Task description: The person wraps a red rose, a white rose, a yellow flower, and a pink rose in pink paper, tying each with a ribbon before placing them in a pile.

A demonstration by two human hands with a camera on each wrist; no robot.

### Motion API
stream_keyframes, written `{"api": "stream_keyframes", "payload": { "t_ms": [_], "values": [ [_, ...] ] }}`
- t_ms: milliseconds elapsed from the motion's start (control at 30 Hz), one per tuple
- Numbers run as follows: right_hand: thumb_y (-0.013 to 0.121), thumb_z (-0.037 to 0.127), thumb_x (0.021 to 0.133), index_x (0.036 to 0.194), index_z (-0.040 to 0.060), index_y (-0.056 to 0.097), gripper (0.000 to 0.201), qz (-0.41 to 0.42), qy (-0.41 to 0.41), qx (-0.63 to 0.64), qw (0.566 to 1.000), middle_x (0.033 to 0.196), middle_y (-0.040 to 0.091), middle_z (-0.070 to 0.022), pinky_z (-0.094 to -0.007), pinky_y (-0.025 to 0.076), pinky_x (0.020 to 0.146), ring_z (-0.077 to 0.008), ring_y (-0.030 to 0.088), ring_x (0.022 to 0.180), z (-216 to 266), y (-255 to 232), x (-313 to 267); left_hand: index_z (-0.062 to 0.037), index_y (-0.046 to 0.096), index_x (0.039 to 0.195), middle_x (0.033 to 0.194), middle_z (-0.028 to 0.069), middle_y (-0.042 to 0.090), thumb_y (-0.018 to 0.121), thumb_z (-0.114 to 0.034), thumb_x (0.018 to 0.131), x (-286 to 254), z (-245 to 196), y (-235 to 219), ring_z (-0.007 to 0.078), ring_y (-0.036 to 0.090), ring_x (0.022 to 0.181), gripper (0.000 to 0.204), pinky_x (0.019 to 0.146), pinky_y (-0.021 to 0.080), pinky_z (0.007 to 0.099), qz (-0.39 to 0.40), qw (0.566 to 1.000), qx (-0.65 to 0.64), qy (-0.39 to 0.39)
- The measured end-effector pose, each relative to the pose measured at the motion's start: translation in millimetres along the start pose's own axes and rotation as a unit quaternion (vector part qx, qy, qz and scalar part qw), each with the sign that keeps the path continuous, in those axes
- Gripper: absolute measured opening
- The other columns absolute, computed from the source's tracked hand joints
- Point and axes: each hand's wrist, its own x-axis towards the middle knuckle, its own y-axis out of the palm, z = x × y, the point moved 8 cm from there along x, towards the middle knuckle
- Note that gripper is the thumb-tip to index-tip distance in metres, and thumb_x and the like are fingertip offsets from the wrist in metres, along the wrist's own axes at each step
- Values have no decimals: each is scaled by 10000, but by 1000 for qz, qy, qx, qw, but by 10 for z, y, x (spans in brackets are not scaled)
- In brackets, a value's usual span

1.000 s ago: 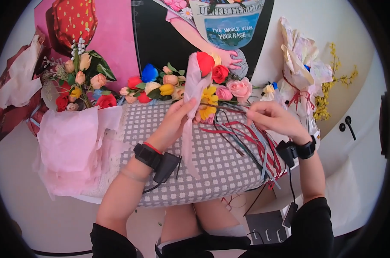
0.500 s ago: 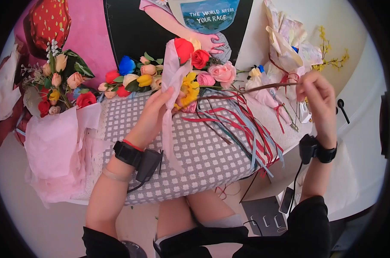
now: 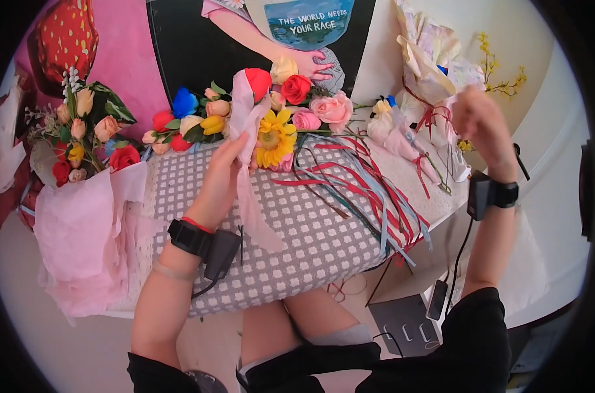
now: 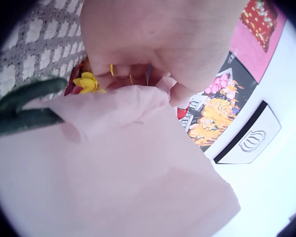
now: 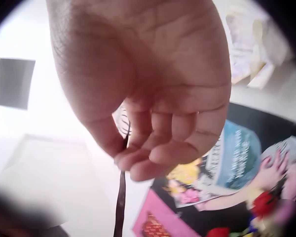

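Observation:
My left hand [image 3: 220, 173] holds a red rose [image 3: 259, 82] wrapped in pale pink paper [image 3: 247, 180]. The paper's tail hangs over the checked cloth. In the left wrist view, the same paper [image 4: 138, 168] spreads below the curled fingers, and a dark green stem or leaf [image 4: 29, 116] juts out at the left. A yellow sunflower [image 3: 273, 139] sits just right of the wrapped rose. Raised at the right, my right hand [image 3: 482, 128] pinches a thin dark brown ribbon [image 5: 120, 202] between thumb and fingers; its length hangs down in the right wrist view.
Loose red, blue-grey and dark ribbons [image 3: 369, 190] trail over the checked cloth [image 3: 278, 275]. Pink paper sheets [image 3: 81, 223] are stacked at left. Artificial flowers [image 3: 330, 111] line the back before a painted picture [image 3: 258, 39]. A paper-wrapped bouquet [image 3: 428, 65] stands at back right.
My right hand has drawn the dark brown ribbon away to the right and upward from near the left hand. The left hand keeps its hold on the wrapped rose. The head view has shifted.

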Motion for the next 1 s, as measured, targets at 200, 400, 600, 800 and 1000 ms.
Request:
{"api": "stream_keyframes", "payload": {
  "t_ms": [200, 400, 600, 800, 1000],
  "values": [
    [547, 287, 864, 761, 59, 579, 252, 108, 199, -228, 947, 611, 512, 35, -188, 346, 467, -32, 463, 539, -1204, 96, 335, -51, 521, 930, 756, -6, 504, 506, -332, 881, -15, -5, 37, 90, 470, 654, 286, 601, 347, 220, 7, 1000, 12, 3],
    [635, 311, 786, 813, 28, 592, 287, 29, 192, -416, 889, 686, 617, -89, -247, 425, 501, -125, 562, 584, -1947, -86, 881, -56, 511, 929, 766, -2, 506, 504, -320, 886, -45, 11, 95, 94, 474, 665, 268, 613, 359, 225, 26, 1000, 7, -17],
    [618, 281, 799, 958, 12, 536, 323, -74, 29, -495, 865, 807, 626, -161, -334, 476, 628, -217, 622, 707, -1452, 486, 1073, -61, 500, 935, 779, -4, 492, 486, -321, 897, -94, -21, 232, 89, 459, 669, 263, 602, 359, 219, 52, 998, 1, -27],
    [546, 316, 869, 828, 35, 511, 286, 37, 3, -67, 997, 676, 523, -15, -224, 387, 488, -90, 504, 551, -1000, 1816, 755, -91, 510, 1071, 863, -34, 518, 518, -309, 890, -66, -31, 81, 46, 465, 719, 284, 626, 363, 191, -12, 1000, -5, 5],
    [525, 338, 888, 868, 64, 522, 274, 285, 134, 153, 937, 670, 512, 5, -180, 309, 421, -40, 414, 438, -1506, 2514, 421, -60, 528, 1027, 854, -19, 569, 579, -244, 869, -120, -203, 103, 27, 509, 695, 248, 573, 401, 161, -76, 991, 87, 74]
  ]
}}
